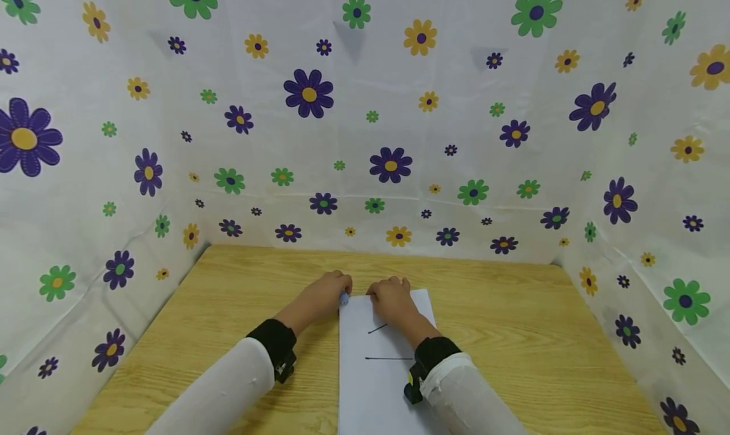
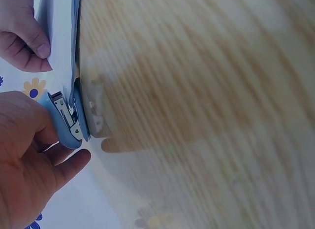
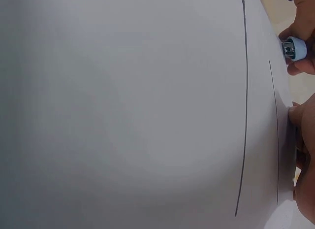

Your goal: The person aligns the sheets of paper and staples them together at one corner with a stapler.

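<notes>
A small light-blue stapler [image 2: 61, 123] is held in my left hand [image 1: 327, 293], at the top left corner of a stack of white paper [image 1: 371, 397]. In the left wrist view its jaws stand around the paper's corner, the metal staple track showing. My right hand [image 1: 393, 300] pinches the stack's top edge, thumb [image 2: 43, 50] on the upper sheet and fingers curled over the edge. Two dark straight lines are drawn on the top sheet; the longer line [image 3: 246, 101] crosses the right wrist view. The right forearm covers part of the sheet.
The paper lies on a wood-grain table [image 1: 513, 333]. A white cloth [image 1: 353, 137] with purple, green and yellow flowers hangs behind the table and along both sides. Black wrist straps [image 1: 277, 343] with cameras sit over the white sleeves.
</notes>
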{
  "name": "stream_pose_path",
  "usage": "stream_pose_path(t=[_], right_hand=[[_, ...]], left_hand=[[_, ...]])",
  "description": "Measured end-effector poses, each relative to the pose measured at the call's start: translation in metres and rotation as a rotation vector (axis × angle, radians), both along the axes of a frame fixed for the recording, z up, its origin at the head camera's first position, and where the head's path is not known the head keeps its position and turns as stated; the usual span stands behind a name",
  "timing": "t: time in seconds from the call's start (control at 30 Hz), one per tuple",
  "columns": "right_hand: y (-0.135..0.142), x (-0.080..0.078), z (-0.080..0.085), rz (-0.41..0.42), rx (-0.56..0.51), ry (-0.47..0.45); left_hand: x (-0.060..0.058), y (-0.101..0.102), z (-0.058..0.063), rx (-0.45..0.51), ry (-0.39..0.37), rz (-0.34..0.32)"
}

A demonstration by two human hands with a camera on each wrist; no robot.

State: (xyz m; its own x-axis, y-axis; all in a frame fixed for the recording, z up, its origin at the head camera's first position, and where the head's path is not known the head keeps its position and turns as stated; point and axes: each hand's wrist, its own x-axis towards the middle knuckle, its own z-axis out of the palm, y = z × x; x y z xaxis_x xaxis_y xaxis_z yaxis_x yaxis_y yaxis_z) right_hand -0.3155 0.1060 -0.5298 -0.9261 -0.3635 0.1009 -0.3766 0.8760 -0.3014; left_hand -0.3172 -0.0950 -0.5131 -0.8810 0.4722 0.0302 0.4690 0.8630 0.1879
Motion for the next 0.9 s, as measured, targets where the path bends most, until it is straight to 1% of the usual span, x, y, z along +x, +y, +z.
stream_pose_path(t=[0.1,0.2,0.3,0.4,0.57,0.6,0.63,0.8,0.9], right_hand=[[0.000,0.000,-0.001,-0.002,-0.003,-0.005],[0.000,-0.001,-0.002,-0.010,-0.006,-0.019],[0.000,-0.001,-0.002,-0.013,-0.006,-0.023],[0.000,-0.001,-0.002,-0.012,-0.001,-0.021],[-0.002,0.002,-0.001,0.004,-0.005,-0.013],[-0.002,0.002,-0.001,0.007,-0.006,-0.013],[-0.002,0.002,-0.001,0.008,-0.008,-0.012],[-0.001,0.003,0.003,0.007,-0.003,-0.014],[0.000,0.003,0.004,0.009,-0.004,-0.014]], left_hand=[[0.000,0.000,0.000,-0.023,0.020,0.005],[0.000,0.001,0.003,-0.028,0.010,0.018],[0.001,0.004,0.006,0.008,-0.005,0.029],[0.001,0.007,0.006,0.040,-0.016,0.014],[0.004,0.006,-0.001,-0.008,-0.033,-0.039],[0.005,0.006,-0.002,-0.006,-0.042,-0.044],[0.005,0.006,-0.004,-0.013,-0.049,-0.044],[0.004,0.008,-0.009,0.010,-0.078,-0.040],[0.003,0.010,-0.013,0.006,-0.084,-0.043]])
